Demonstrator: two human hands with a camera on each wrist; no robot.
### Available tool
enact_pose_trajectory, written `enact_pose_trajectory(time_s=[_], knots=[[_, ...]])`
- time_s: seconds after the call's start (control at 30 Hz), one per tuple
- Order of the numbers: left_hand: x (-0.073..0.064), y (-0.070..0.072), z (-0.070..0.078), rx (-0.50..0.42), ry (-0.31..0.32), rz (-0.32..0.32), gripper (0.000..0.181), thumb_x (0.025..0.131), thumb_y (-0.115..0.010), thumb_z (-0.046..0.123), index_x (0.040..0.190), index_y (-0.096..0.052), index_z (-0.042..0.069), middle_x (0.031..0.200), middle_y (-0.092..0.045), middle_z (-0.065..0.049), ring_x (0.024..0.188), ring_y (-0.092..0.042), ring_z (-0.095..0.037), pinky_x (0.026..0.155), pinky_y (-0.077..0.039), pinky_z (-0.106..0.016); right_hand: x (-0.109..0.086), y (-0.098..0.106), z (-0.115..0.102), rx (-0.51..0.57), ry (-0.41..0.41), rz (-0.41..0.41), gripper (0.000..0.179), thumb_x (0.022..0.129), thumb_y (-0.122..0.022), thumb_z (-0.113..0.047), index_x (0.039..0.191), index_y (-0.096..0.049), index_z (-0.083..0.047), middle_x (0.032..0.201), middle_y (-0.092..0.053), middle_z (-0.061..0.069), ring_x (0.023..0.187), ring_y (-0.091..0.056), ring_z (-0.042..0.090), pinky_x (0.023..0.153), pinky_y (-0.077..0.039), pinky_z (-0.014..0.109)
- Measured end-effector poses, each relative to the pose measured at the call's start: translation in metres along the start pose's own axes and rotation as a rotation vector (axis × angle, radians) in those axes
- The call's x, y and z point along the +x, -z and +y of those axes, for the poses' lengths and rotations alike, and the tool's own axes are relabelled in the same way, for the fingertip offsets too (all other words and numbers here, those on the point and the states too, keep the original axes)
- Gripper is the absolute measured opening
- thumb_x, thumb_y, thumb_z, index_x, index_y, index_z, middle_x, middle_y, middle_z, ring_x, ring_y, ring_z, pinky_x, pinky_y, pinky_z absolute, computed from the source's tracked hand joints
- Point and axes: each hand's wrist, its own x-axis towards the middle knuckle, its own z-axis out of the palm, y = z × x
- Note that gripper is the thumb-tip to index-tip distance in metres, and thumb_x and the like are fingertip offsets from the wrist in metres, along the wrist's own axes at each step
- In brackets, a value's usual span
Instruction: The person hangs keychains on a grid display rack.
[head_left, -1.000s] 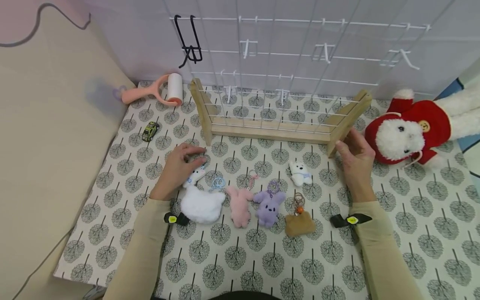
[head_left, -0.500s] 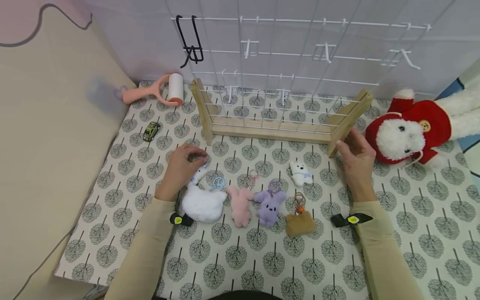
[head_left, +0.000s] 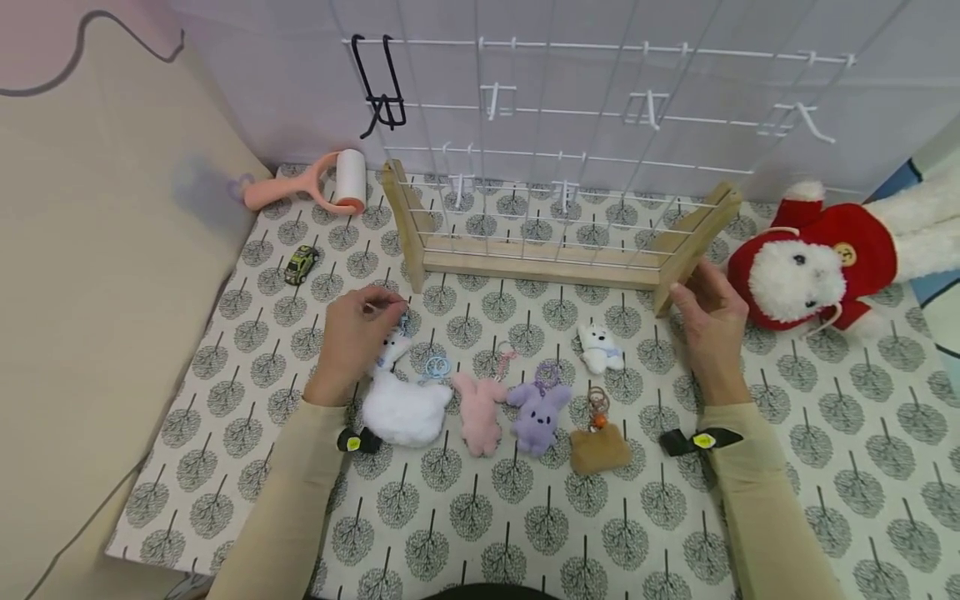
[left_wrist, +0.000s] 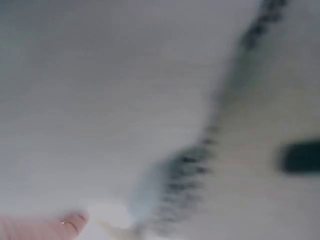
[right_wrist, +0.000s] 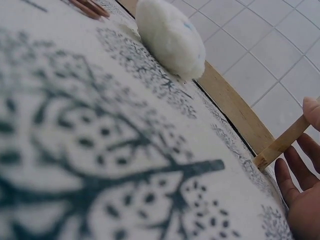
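My left hand [head_left: 351, 340] is at the left of the plush row, thumb and forefinger pinched together on the blue ring end of a small white plush keychain [head_left: 391, 348]. The hand partly covers this plush. At the right, my right hand [head_left: 711, 333] grips the wooden end leg [head_left: 681, 268] of a wire grid display rack [head_left: 540, 265], its thumb in front and the fingers behind. The right wrist view shows thumb and fingers [right_wrist: 302, 162] on either side of that wooden leg. In the left wrist view only a blurred fingertip [left_wrist: 72, 224] shows.
Beside the left hand lie a fluffy white plush [head_left: 405, 408], a pink rabbit [head_left: 478, 412], a purple rabbit [head_left: 538, 417], a brown plush [head_left: 600, 450] and a white bear [head_left: 600, 348]. A toy car [head_left: 302, 265], lint roller [head_left: 307, 183] and red-clad doll [head_left: 821, 258] lie around the rack.
The left thumb and forefinger, apart before, have come together on the keychain's ring end. The right hand stays on the rack's leg.
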Motion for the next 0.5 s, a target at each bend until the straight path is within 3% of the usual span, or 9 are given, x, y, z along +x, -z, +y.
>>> enact_pose_trajectory(time_s=[0.27,0.5], knots=[[0.006,0.027,0.035,-0.118,-0.133,0.223,0.01,0.096,-0.076,0.01,0.099,-0.08,0.001,0.091,-0.078,-0.011,0.081,-0.064,-0.011,0.078,-0.047,-0.028,0.0,0.0,-0.001,0.014,-0.011,0.005,0.049,0.096,-0.071,0.004,0.143,-0.066,-0.008,0.135,-0.069,0.003,0.124,-0.062,0.016,0.104,-0.048,0.02],[0.024,0.06,0.084,-0.217,-0.223,0.38,0.011,0.093,-0.074,0.006,0.096,-0.08,-0.002,0.089,-0.077,0.001,0.079,-0.064,-0.008,0.078,-0.046,-0.023,0.0,0.001,0.0,0.013,-0.022,0.018,0.049,0.095,-0.073,0.003,0.142,-0.067,-0.007,0.135,-0.069,0.003,0.125,-0.062,0.016,0.106,-0.047,0.021]])
